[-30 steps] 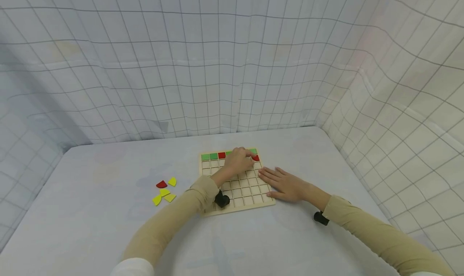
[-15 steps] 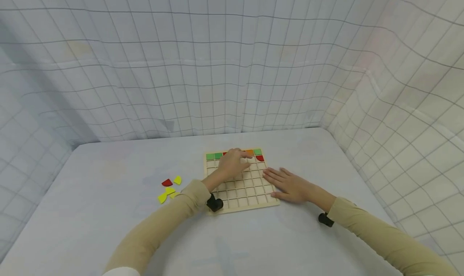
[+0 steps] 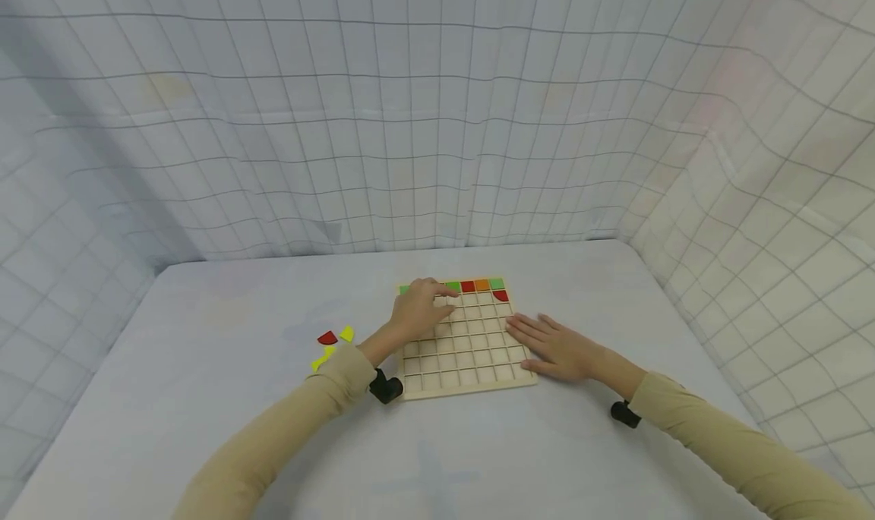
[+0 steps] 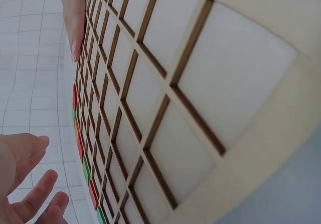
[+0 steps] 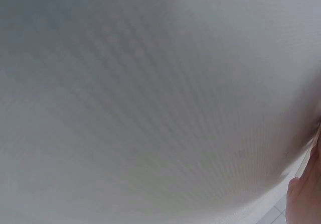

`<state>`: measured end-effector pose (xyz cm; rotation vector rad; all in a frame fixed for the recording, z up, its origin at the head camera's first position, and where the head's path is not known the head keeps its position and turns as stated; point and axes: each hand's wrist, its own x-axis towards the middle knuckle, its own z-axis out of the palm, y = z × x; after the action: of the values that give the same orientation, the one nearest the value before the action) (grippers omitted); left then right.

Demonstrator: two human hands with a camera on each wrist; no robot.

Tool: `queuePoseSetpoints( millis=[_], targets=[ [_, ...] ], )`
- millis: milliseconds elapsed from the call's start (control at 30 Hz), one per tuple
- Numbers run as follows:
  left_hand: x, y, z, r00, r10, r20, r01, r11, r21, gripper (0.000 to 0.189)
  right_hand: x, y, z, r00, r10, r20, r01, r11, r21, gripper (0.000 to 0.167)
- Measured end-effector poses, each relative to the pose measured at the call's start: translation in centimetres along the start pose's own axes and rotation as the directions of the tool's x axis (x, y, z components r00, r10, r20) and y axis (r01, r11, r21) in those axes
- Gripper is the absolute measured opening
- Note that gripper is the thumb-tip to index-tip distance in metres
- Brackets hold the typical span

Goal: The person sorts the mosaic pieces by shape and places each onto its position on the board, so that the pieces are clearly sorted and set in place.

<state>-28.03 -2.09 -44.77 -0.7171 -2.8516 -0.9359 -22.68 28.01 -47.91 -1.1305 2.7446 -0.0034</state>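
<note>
A wooden grid board (image 3: 472, 389) lies on the table, its far row filled with green, red and orange square tiles (image 3: 481, 285). One red quarter-circle tile (image 3: 501, 296) sits in the second row at the right end. Over the board's far left part hovers my left hand (image 3: 415, 310), thumb and fingers apart with nothing between them; it hides some of the tiles. In the left wrist view those fingers (image 4: 37, 194) stand clear of the grid. My right hand (image 3: 557, 349) lies flat with straight fingers at the board's right edge, fingertips touching it.
Left of the board lie a red quarter tile (image 3: 327, 338) and yellow pieces (image 3: 347, 333), some partly hidden by the left sleeve (image 3: 335, 379). A white gridded curtain (image 3: 410, 125) surrounds the table (image 3: 225, 338) at the back and sides.
My left hand has moved left along the board, away from the red quarter tile in the second row, which stays put. My right hand keeps its place at the edge. The head view has shifted slightly.
</note>
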Motion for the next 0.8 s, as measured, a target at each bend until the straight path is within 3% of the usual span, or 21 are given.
queuePoseSetpoints(
  millis=[800],
  targets=[
    [-4.3,-4.4,-3.7,0.983,-0.174,-0.053,0.177,0.982,0.070,0.025,0.0,-0.2,0.1,0.999,-0.011,-0.036,0.011,1.000,-0.008,0.070]
  ],
)
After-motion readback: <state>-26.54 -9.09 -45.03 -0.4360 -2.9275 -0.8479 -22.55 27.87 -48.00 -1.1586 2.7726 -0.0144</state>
